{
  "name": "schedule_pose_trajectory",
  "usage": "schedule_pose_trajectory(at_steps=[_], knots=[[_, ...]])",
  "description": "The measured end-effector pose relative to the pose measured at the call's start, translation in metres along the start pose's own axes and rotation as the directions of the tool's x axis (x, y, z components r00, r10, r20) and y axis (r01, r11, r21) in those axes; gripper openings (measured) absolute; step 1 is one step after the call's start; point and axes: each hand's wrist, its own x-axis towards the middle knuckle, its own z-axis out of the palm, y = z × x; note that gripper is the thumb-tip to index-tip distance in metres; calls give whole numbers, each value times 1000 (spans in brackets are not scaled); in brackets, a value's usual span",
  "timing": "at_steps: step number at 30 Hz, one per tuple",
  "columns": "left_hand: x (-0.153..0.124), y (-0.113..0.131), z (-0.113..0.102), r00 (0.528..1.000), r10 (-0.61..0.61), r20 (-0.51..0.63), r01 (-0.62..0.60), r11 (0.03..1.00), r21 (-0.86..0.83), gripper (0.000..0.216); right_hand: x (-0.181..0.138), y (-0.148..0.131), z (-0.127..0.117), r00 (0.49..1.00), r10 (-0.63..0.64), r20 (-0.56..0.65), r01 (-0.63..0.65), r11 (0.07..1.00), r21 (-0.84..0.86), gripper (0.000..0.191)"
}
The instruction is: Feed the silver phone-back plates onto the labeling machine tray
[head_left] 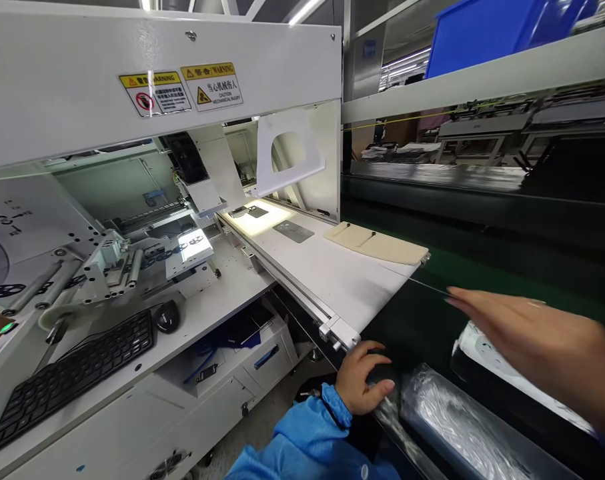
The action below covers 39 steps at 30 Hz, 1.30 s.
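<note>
My left hand (pixel 363 377), in a blue sleeve, rests with curled fingers on the near edge of a dark green conveyor belt (pixel 482 273), beside a shiny film-wrapped black panel (pixel 457 420). My right hand (pixel 537 347) reaches leftward over the belt with fingers stretched flat and together, holding nothing visible. A thin dark flat piece (pixel 427 287) lies on the belt just before its fingertips. A white feed conveyor (pixel 332 273) of a labelling machine ends close to both hands. It carries a beige plate (pixel 377 243) and a grey flat part (pixel 293 231).
The white machine housing (pixel 157 73) with warning stickers stands at left, with a black keyboard (pixel 77 370) and mouse (pixel 167 316) on its shelf. A blue bin (pixel 502 27) sits on an overhead shelf. Another white-edged panel (pixel 482 347) lies under my right hand.
</note>
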Motion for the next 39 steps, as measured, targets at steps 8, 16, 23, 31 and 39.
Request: schedule_pose_trajectory(at_steps=[8, 16, 23, 31, 39], knots=[[-2, -8, 4, 1000, 26, 6, -26, 1000, 8, 55, 104, -85, 78, 889, 10, 458, 20, 998, -62, 35], [-2, -10, 5, 998, 17, 56, -18, 1000, 11, 56, 89, -81, 93, 888, -82, 453, 45, 995, 92, 59], [0, -4, 2, 999, 54, -4, -54, 998, 18, 56, 107, -72, 104, 854, -27, 520, -83, 979, 187, 65], [-1, -6, 3, 999, 33, 38, -34, 999, 25, 59, 112, -71, 100, 821, -16, 571, -128, 969, 211, 69], [-1, -7, 3, 999, 9, 35, -9, 1000, 20, 58, 114, -68, 104, 832, -25, 554, -117, 969, 219, 67]])
